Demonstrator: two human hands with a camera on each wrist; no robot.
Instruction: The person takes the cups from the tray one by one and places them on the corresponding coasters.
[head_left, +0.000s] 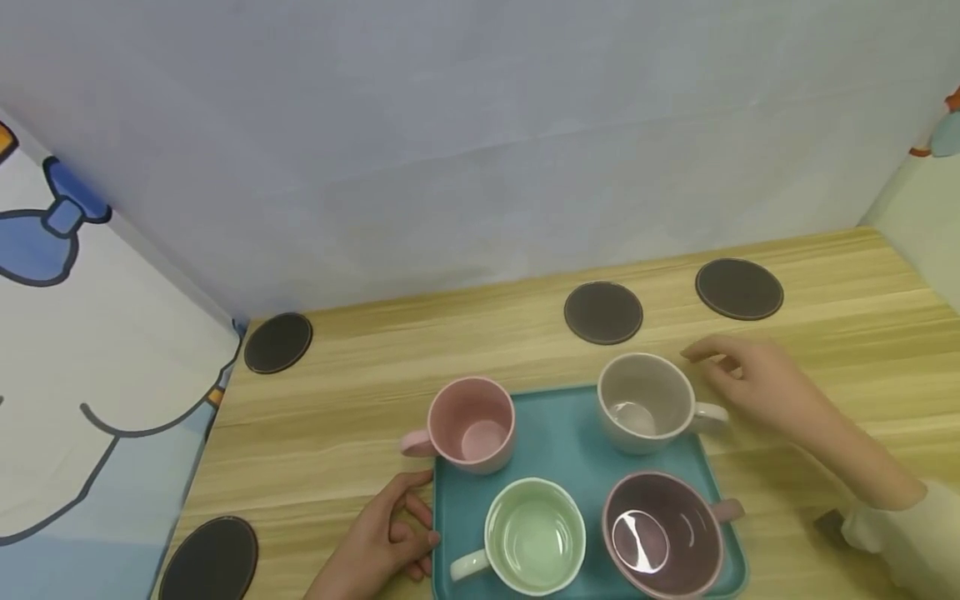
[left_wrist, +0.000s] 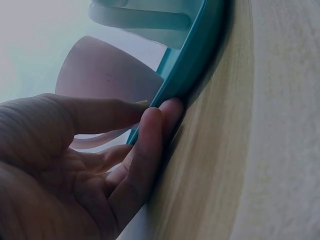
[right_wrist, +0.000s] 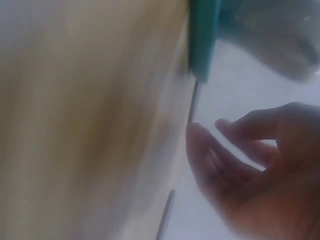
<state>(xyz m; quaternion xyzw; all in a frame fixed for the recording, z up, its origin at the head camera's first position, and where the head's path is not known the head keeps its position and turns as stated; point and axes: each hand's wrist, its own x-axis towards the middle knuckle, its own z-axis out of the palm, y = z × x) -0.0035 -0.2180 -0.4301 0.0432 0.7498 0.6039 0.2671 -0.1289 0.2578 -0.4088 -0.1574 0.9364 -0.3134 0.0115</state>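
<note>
A teal tray point(head_left: 555, 417) carries several mugs. The pink mug point(head_left: 474, 425) stands at its back left, the off-white mug point(head_left: 647, 400) at its back right, the light green mug point(head_left: 535, 537) at the front left and the mauve mug point(head_left: 663, 533) at the front right. My left hand point(head_left: 382, 533) pinches the tray's left edge; in the left wrist view the thumb point(left_wrist: 115, 112) lies on the rim, with fingertips low against its side. To the right of the off-white mug, my right hand point(head_left: 750, 375) is held with loosely bent fingers, apart from mug and tray.
Flat black round coasters lie on the wooden table point(head_left: 360, 375): one at back left point(head_left: 278, 342), one at front left point(head_left: 210, 560), and two behind the tray, a middle coaster point(head_left: 603, 312) and a right coaster point(head_left: 739, 288). A pale cloth wall point(head_left: 480, 150) bounds the back.
</note>
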